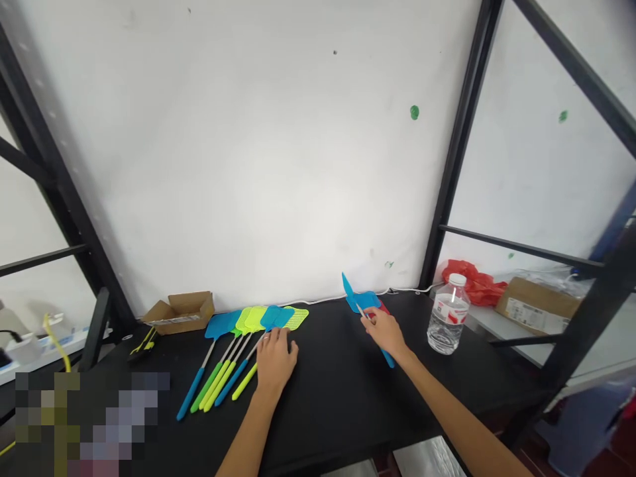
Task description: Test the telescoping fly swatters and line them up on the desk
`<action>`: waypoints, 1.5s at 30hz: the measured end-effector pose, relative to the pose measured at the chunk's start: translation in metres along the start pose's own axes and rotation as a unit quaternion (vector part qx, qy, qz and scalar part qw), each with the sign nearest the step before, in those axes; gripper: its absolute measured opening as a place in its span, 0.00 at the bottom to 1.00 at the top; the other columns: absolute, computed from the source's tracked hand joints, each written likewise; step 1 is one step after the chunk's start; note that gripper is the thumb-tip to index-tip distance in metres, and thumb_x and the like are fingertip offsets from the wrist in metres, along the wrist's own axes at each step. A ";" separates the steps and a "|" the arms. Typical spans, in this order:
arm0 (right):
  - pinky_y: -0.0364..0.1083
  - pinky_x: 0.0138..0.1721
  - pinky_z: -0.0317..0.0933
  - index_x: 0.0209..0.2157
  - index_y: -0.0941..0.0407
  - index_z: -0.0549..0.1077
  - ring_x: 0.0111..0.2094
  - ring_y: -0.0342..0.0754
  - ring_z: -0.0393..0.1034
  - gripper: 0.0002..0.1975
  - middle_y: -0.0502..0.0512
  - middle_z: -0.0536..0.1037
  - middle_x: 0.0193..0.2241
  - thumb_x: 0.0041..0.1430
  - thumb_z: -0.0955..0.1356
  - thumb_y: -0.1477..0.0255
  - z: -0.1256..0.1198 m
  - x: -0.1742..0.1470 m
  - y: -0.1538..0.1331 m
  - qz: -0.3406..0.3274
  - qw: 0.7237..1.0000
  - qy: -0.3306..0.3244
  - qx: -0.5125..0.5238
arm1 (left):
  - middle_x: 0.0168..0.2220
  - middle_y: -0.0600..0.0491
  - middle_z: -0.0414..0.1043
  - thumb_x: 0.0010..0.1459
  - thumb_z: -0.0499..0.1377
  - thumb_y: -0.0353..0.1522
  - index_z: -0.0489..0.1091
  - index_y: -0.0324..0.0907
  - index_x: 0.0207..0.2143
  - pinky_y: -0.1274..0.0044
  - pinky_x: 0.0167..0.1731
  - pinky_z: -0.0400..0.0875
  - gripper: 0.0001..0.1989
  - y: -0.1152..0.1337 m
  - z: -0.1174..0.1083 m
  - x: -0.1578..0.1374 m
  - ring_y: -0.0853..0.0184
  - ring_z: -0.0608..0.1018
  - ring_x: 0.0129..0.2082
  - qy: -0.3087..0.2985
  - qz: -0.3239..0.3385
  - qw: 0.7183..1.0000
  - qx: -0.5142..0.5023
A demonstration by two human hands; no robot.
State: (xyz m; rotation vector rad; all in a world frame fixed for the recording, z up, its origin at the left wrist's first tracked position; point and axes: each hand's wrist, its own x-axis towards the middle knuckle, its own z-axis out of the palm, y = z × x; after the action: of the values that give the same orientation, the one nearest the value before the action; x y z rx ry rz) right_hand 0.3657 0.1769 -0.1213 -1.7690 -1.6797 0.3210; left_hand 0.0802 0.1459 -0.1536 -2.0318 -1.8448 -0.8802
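Several fly swatters with blue, green and yellow heads lie side by side on the black table [318, 397]; one is a blue fly swatter [191, 395] at the left end. My left hand [275, 358] rests over the right end of this row, fingers stretched towards a blue swatter head [271, 317], thumb apart. Farther right, my right hand [382, 331] is closed round the metal rod of a raised blue fly swatter [347, 285], its head seen nearly edge-on. Beneath that hand lie another blue fly swatter [368, 300] and something red [384, 308], partly hidden.
A clear water bottle [448, 315] stands to the right. An open cardboard box [181, 315] is at the back left, near a black and yellow item [144, 344]. Black metal posts [454, 146] frame the white wall. A side shelf bears a red plastic bag [474, 283] and a carton [531, 305].
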 end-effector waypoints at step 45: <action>0.39 0.19 0.56 0.26 0.60 0.75 0.15 0.36 0.59 0.15 0.50 0.75 0.20 0.41 0.78 0.66 0.097 -0.090 -0.143 0.138 0.630 -0.129 0.754 | 0.18 0.66 0.49 0.53 0.61 0.46 0.64 0.42 0.37 0.84 0.10 0.41 0.18 0.031 -0.066 -0.069 0.81 0.45 0.11 -0.252 -0.236 0.547 -0.762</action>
State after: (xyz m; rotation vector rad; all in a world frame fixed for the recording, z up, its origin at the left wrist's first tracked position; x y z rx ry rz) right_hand 0.1826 0.1123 -0.1300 -0.5700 -0.6025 1.5997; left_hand 0.0921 0.0476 -0.1361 -2.6469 -2.0389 -3.2696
